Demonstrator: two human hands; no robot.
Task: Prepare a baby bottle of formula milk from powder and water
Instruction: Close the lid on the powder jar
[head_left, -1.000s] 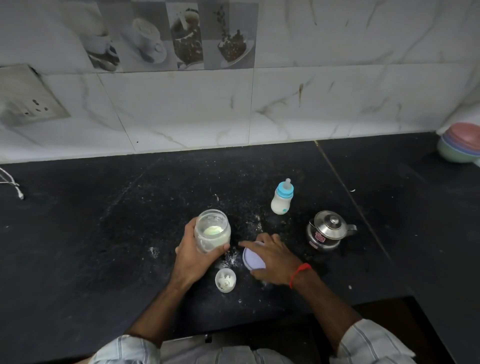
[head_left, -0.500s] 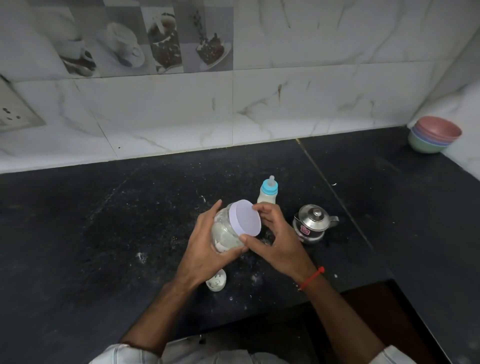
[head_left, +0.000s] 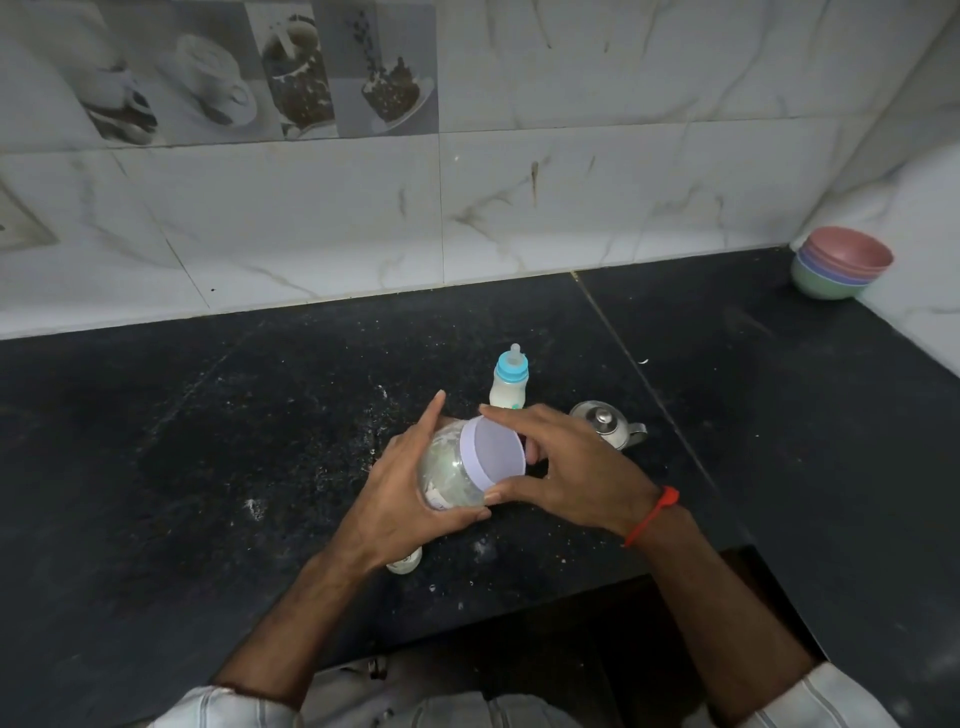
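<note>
Head view only. My left hand (head_left: 400, 499) wraps the clear rounded plastic jar of white powder (head_left: 451, 475), fingers closed about its body from the left and beneath, thumb along the lower edge. The jar is lifted off the black speckled stone desk (head_left: 208, 441) and tilted, mouth turned toward me and to the right. My right hand (head_left: 576, 473) has its fingers curled on the pale lilac round lid (head_left: 493, 454), which sits over the jar mouth; index finger lies across the top rim, thumb presses the lower rim. Whether the lid is fully seated I cannot tell.

The small baby bottle with blue collar and clear teat (head_left: 510, 382) stands upright on the desk just behind my hands, white liquid inside, apart from both hands. A small steel lidded pot with a spout (head_left: 608, 425) stands to the right of the bottle, partly hidden by my right hand. A small white round item (head_left: 405, 564) lies on the desk under my left wrist; what it is I cannot tell. White powder is scattered across the desk near the hands.

A stack of pastel bowls, pink uppermost (head_left: 841, 262), sits in the far right corner against the marbled white tile wall (head_left: 571, 197). A red thread band (head_left: 655, 514) circles my right wrist.
</note>
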